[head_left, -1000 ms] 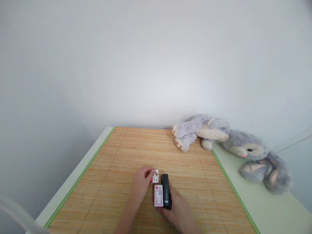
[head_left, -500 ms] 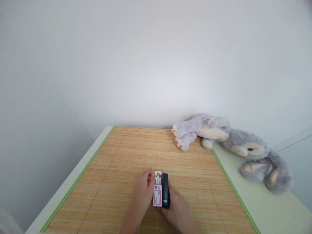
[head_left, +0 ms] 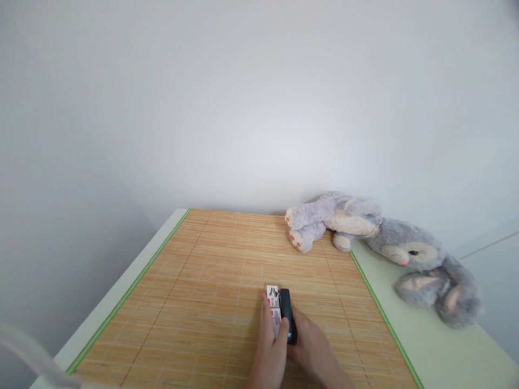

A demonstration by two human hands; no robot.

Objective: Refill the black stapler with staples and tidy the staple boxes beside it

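Note:
A dark stapler [head_left: 285, 307] lies lengthwise, pointing away from me, at the front middle of the bamboo mat. Tight along its left side are two small white boxes in a line. The far box [head_left: 273, 292] carries a picture of a metal clip-like item; the near box [head_left: 275, 315] has pink print and is partly hidden by my thumb. My left hand [head_left: 271, 343] is closed around the boxes from the left, its thumb across the near one. From the right, my right hand [head_left: 310, 341] wraps the stapler, with its fingertips hidden.
A bamboo mat [head_left: 203, 281] with green edging covers much of the pale table [head_left: 458, 351]. At the back right, a grey plush rabbit [head_left: 352, 219] lies on its side against the wall. A blurred pale curved thing [head_left: 36, 354] shows at the lower left.
My left hand has gone from beside the boxes to gripping them, its thumb now over the near box. Boxes, stapler and right hand sit slightly further right.

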